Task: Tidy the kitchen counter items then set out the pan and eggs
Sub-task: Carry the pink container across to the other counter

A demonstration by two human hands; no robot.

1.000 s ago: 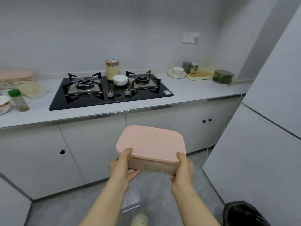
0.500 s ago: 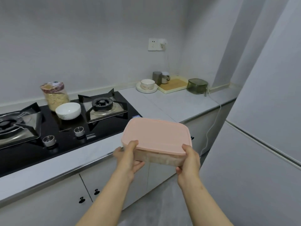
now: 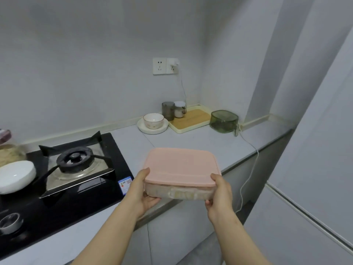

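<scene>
Counter (image 3: pixel 191 142) beyond both hands bare, left hand (image 3: pixel 142 192) and right hand (image 3: pixel 219 196) gripping pink-lidded box (image 3: pixel 181 167), possibly eggs; tidying unfinished, no pan visible.

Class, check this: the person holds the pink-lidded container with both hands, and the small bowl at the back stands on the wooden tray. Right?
Not quite. In the head view the small bowl stands on a white plate beside the wooden tray, not on it. Left hand and right hand do hold the pink-lidded container.
</scene>
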